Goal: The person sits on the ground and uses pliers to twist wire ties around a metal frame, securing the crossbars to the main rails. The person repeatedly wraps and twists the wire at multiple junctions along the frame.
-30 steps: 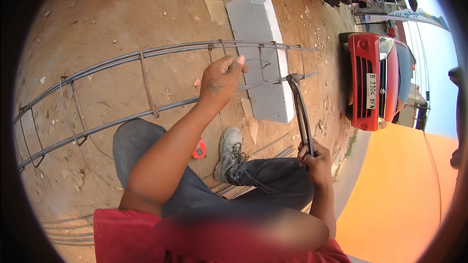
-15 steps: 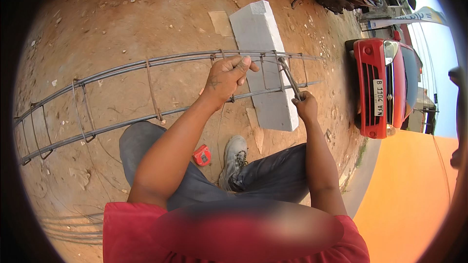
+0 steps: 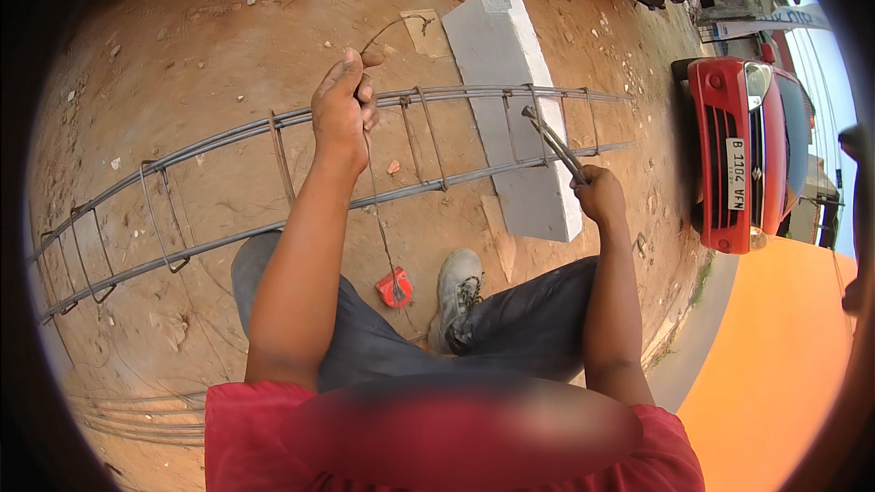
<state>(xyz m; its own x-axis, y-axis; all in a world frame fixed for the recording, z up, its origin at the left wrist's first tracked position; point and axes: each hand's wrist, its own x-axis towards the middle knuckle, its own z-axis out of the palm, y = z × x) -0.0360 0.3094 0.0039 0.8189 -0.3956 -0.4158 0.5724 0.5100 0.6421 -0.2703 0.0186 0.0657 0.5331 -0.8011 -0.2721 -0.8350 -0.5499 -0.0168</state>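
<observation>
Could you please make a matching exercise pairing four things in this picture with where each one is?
Things:
1. pincers
2. tape measure
3. wire
4. block

Places:
A. running from the left hand
B. beneath the steel bars
C. held in the right hand
D. near the shoe

Pairs: 1-C, 2-D, 3-A, 4-B

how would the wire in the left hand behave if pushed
Likely light: the wire looks very thin. Probably bendable yet springy: its upper part arcs beyond the left hand. It might snag on the steel cage it crosses.
</observation>
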